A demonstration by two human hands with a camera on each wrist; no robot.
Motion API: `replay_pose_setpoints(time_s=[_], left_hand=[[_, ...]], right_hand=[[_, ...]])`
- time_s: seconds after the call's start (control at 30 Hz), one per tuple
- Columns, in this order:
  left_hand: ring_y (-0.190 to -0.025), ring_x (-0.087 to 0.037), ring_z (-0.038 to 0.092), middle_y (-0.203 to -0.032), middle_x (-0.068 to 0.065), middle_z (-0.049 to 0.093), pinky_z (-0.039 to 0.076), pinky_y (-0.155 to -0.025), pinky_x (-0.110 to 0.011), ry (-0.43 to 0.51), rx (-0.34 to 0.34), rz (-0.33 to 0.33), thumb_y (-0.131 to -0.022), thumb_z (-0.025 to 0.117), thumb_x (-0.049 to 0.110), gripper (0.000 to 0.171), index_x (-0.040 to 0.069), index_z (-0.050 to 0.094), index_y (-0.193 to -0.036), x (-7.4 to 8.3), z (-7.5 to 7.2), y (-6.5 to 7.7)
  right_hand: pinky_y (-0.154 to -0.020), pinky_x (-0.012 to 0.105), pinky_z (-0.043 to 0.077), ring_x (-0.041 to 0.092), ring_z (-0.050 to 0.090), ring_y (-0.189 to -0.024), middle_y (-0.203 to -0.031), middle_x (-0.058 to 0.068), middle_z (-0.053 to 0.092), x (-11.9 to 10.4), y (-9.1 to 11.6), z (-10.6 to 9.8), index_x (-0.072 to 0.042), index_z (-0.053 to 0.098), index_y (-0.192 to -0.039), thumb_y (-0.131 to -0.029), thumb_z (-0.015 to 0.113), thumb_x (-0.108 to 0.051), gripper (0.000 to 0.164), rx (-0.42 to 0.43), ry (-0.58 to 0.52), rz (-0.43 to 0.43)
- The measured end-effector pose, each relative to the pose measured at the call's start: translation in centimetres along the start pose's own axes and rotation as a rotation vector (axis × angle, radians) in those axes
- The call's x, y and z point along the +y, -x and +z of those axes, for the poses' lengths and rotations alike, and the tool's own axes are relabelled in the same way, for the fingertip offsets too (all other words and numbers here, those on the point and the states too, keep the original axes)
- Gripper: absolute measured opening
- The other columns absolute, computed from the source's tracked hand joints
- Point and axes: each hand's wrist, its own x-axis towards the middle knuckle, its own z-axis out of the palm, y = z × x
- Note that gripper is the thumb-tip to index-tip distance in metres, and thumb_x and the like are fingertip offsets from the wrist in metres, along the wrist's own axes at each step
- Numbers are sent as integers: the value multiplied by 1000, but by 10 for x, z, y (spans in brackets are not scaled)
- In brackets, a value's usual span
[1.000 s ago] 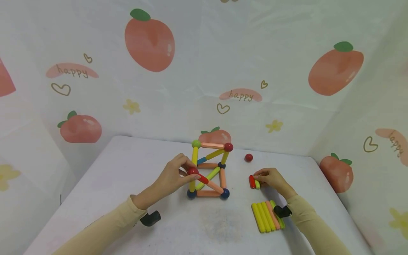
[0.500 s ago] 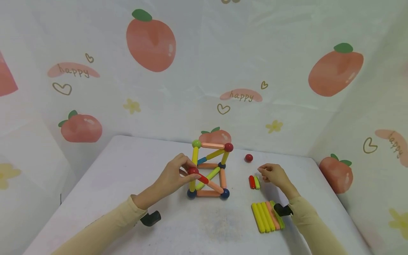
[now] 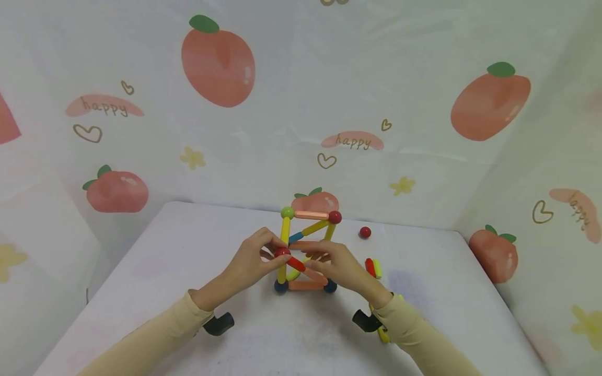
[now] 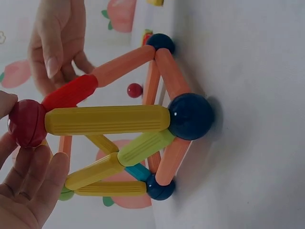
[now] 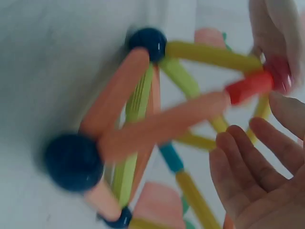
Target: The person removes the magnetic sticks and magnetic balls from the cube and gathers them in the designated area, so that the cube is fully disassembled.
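Frame [image 3: 285, 230] is seemingly getting braced — your left hand [image 3: 253, 257] pinching its red ball [image 4: 27, 121], loose-fingered right hand [image 3: 342, 265] needing to steady it.

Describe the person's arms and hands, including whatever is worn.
The long, plain beige fabric left sleeve and matching right sleeve reach the wrists. A black, curved left attachment and similar black right attachment protrude near them. The left hand and right hand show no gloves or rings.
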Motion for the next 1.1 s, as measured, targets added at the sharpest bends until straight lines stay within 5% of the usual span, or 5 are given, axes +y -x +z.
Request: replay_pose_setpoints(time_s=[0.17, 0.47, 0.87, 1.1], left_hand=[[-84, -10, 63, -94, 1, 60, 59, -74, -26, -1, -14, -10, -85, 79, 19, 20, 12, 67, -100, -1, 0, 0], [-83, -10, 63, -93, 1, 59, 59, -73, -24, 5, -7, -8, -85, 79, 18, 20, 12, 66, -99, -1, -1, 0], [-83, -8, 63, -92, 2, 59, 59, -73, -24, 5, -3, 1, -84, 80, 19, 20, 14, 67, -98, -2, 0, 0], [-84, -8, 62, -93, 2, 59, 59, -73, -24, 5, -12, -15, -85, 79, 20, 19, 14, 66, -98, -1, -1, 0]], right_hand=[[-85, 25, 57, 11, 67, -96, -121, -2, 70, -10, -13, 22, -20, 66, -127, -92, 71, -22, 36, 3, 24, -91], [-76, 21, 57, 8, 66, -83, -110, -1, 73, -11, -18, 34, -19, 71, -120, -88, 75, -17, 32, 98, 29, -133], [-73, 19, 56, 11, 66, -81, -95, -1, 75, -13, -21, 34, -16, 72, -109, -88, 75, -24, 22, 192, -17, 94], [-72, 22, 57, 14, 65, -85, -95, 0, 73, -9, -23, 32, -13, 71, -111, -90, 73, -26, 25, 184, -133, 191]])
